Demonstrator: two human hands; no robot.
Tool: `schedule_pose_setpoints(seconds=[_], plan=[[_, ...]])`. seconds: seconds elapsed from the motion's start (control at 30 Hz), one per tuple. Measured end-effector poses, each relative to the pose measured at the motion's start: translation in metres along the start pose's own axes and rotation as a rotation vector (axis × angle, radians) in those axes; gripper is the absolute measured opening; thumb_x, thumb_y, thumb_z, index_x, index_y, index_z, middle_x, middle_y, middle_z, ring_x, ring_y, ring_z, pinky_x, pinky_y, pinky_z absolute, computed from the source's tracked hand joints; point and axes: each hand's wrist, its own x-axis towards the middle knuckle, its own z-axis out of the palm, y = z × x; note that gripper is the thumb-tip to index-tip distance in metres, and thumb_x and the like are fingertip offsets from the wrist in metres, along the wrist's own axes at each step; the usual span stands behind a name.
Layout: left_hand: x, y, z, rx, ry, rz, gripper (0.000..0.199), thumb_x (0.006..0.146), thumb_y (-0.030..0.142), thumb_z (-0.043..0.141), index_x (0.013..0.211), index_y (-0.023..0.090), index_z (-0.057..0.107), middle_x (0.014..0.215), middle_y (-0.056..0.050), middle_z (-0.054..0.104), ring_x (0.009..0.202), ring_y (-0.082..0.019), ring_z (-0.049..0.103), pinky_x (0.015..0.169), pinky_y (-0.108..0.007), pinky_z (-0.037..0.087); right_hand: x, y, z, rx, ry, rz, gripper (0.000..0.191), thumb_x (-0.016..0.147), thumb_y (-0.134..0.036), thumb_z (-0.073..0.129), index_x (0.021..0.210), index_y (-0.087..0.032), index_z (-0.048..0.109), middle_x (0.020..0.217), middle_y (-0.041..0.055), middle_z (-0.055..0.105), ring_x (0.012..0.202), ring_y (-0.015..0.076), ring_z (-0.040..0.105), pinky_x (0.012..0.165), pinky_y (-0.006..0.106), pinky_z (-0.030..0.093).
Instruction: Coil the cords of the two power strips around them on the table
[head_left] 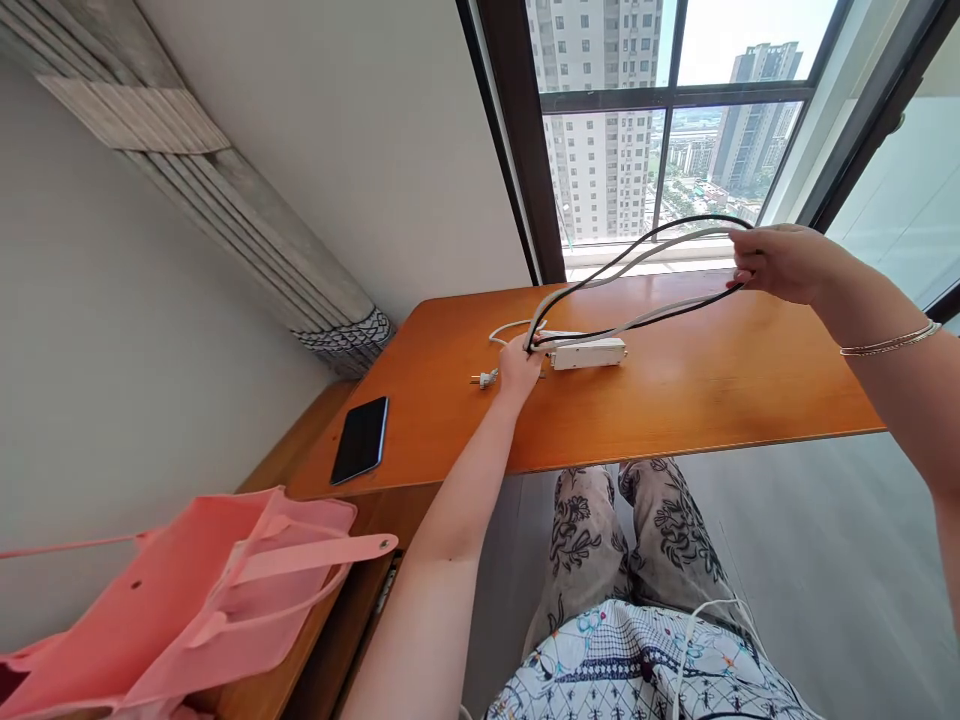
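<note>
Black and white cables stretch in a long loop between my two hands above the wooden desk. My left hand is closed around one end of the loop. At the other end, my right hand pinches the cables near the window. A white power strip lies on the desk just right of my left hand. Beside that hand, on its left, is a plug with metal prongs. A white cable also trails across my lap.
A dark phone lies at the left end of the wooden desk. Lower left stands a pink bag on a wooden surface. Behind the desk is a window, with a gathered curtain on the left.
</note>
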Motion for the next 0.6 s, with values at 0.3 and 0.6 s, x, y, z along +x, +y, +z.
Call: schedule_pose_setpoints(seconds=[0.3,0.6], plan=[[-0.021,0.023,-0.013,0.11,-0.186,0.204,0.017,0.078,0.032,0.063,0.065,0.02,0.065,0.108,-0.012,0.065,0.108,-0.03,0.058,0.096,-0.044,0.046,0.02,-0.021,-0.008,0.117,0.163,-0.165,0.051,0.096,-0.014,0.022,0.049,-0.021,0.038,0.049,-0.0077,0.024,0.041,0.0038,0.027,0.061,0.028,0.042],[-0.041,0.05,-0.019,-0.29,-0.56,0.177,0.044,0.086,0.062,0.056,0.077,0.022,0.072,0.099,-0.01,0.077,0.102,-0.029,0.069,0.092,-0.04,0.053,0.039,0.004,-0.015,0.133,0.16,-0.454,0.04,0.08,-0.047,0.026,0.052,-0.024,0.042,0.09,0.0126,0.066,0.093,0.0192,0.06,0.08,0.038,0.044]])
